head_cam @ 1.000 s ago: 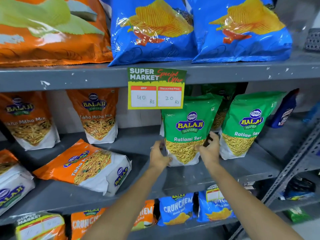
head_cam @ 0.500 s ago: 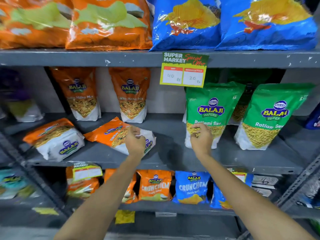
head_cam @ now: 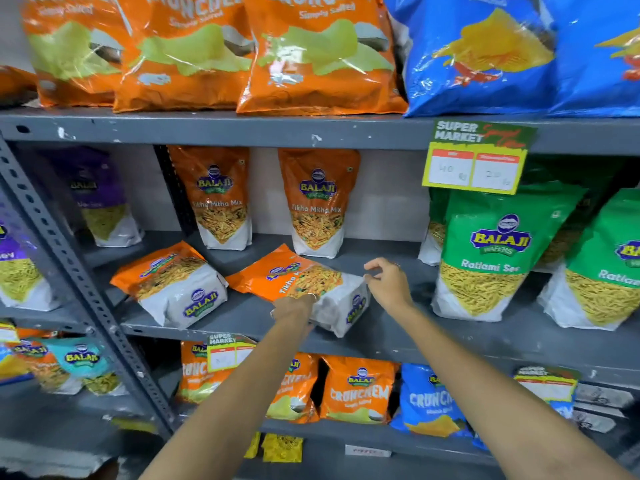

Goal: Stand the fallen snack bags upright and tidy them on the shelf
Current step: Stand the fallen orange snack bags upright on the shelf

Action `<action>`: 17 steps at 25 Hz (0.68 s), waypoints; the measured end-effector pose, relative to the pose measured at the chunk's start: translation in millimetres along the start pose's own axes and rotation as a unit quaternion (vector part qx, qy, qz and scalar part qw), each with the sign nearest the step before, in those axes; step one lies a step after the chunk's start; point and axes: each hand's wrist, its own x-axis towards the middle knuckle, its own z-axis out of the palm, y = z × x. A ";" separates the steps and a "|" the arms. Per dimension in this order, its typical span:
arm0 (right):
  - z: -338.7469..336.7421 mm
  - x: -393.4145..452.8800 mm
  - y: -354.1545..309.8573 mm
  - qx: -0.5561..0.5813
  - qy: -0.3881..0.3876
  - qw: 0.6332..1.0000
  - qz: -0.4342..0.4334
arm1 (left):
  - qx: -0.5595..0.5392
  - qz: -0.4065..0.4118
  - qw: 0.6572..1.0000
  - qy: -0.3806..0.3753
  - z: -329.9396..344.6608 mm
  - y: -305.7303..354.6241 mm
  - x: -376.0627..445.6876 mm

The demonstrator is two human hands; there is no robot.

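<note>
Reaching forward, the left hand (head_cam: 293, 308) grips a fallen Tikha Mitha Mix bag (head_cam: 301, 282); the right hand (head_cam: 388, 284) hovers beside it, fingers loosely spread.

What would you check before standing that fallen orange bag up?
1. Left hand on the fallen bag: ok, it rests on the near edge.
2. Right hand gripping: not ok, open beside the bag's right corner.
3. Room behind for it: ok, bare shelf beside the upright orange bag.
4. Green bag out of the way: ok, standing apart to the right.
5. Other fallen bag: not ok, lying flat.
6. Bag sealed: cannot tell.
</note>
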 end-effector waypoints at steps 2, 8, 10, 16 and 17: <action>12.1 10.1 -4.6 -0.022 -0.025 0.999 0.043 | -0.018 -0.015 0.999 -0.025 10.1 -4.7 37.1; 37.6 31.1 1.5 0.033 -0.096 0.970 0.220 | -0.055 -0.069 0.984 -0.154 -10.6 18.9 -11.2; 38.7 30.6 5.0 0.107 -0.116 0.942 0.297 | -0.031 -0.088 0.984 -0.151 -8.7 14.6 0.8; 29.2 32.4 7.1 0.130 -0.203 0.921 0.307 | -0.079 -0.160 0.974 -0.137 0.9 20.8 3.4; 29.3 31.0 7.3 0.135 -0.207 0.920 0.304 | -0.095 -0.159 0.975 -0.126 -0.8 20.4 0.0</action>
